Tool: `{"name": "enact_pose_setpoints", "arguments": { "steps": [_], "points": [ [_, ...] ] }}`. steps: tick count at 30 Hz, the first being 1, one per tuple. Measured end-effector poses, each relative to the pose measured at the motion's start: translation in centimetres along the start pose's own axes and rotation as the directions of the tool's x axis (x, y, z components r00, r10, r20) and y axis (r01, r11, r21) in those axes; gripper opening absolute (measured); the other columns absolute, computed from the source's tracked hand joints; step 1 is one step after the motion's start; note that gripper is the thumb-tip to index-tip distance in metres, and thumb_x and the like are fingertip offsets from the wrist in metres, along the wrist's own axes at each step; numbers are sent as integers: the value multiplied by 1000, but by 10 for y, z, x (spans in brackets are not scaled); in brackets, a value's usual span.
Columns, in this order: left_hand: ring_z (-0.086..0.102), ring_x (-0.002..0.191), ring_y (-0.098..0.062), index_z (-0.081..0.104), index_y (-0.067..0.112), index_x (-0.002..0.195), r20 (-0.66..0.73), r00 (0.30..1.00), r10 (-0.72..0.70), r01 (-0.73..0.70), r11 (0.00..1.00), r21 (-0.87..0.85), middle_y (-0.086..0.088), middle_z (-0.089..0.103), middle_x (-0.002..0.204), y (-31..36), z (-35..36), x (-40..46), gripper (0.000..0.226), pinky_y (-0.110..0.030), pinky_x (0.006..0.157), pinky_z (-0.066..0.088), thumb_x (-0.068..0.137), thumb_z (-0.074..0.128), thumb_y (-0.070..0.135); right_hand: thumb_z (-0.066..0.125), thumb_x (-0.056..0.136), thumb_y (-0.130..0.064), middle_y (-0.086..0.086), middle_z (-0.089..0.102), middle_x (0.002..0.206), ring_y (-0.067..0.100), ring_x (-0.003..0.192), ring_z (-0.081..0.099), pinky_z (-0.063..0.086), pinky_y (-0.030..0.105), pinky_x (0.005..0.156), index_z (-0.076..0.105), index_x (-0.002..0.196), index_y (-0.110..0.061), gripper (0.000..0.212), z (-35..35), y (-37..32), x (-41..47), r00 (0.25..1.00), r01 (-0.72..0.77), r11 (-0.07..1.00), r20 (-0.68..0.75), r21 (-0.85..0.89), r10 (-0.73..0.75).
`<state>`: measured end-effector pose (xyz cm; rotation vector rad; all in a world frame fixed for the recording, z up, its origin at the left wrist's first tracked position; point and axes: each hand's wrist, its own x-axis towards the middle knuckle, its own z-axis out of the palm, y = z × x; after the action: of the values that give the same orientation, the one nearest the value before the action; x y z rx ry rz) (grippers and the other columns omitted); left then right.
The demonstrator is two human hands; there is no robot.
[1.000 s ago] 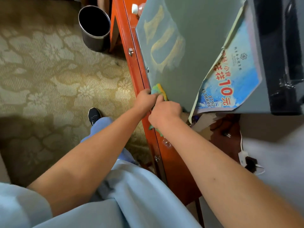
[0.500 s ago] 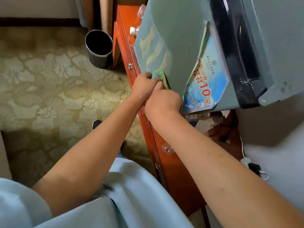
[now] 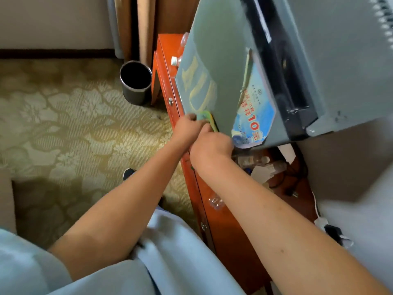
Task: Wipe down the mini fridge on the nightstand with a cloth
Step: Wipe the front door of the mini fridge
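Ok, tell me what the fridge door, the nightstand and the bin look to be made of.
Fridge door: grey painted metal probably, smooth and matte.
Nightstand: red-orange wood or veneer; glossy lacquer shows reflections.
Bin: dark cylinder with shiny rim, perhaps metal; unclear.

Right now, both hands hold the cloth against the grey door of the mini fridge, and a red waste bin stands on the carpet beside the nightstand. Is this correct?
Not quite: the waste bin is black, not red, as the head view shows. The rest holds: the left hand and the right hand hold the cloth against the grey door of the mini fridge, and the bin stands on the carpet beside the nightstand.
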<state>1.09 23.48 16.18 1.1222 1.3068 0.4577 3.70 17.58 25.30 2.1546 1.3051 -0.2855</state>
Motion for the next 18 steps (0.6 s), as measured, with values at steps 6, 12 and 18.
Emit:
{"name": "enact_pose_setpoints", "arguments": {
  "steps": [6, 12, 18],
  "points": [
    [50, 63, -14, 52, 15, 72, -65, 969, 239, -245, 965, -93, -4, 51, 68, 100, -35, 9, 29, -38, 64, 47, 84, 73, 31, 51, 98, -24, 16, 59, 128, 29, 113, 62, 40, 40, 70, 26, 144, -1, 57, -77, 9, 3, 968, -14, 997, -250, 78, 34],
    [46, 65, -16, 52, 13, 71, 27, 1000, -5, 7, 999, -47, -5, 49, 66, 8, 3, -1, 29, -35, 63, 41, 76, 71, 35, 44, 102, -21, 11, 56, 138, 27, 124, 58, 47, 36, 81, 19, 149, -6, 56, -14, 9, -6, 1000, 3, 1000, 16, 8, -3],
    [48, 70, -20, 44, 22, 63, 69, 997, -39, 42, 998, -44, 4, 49, 65, 14, 1, -11, 31, -38, 68, 44, 78, 71, 25, 48, 101, -21, 13, 50, 144, 29, 130, 53, 49, 39, 94, 16, 152, 0, 63, -31, 12, -18, 996, 22, 996, 92, -85, -15]
  ]
}}
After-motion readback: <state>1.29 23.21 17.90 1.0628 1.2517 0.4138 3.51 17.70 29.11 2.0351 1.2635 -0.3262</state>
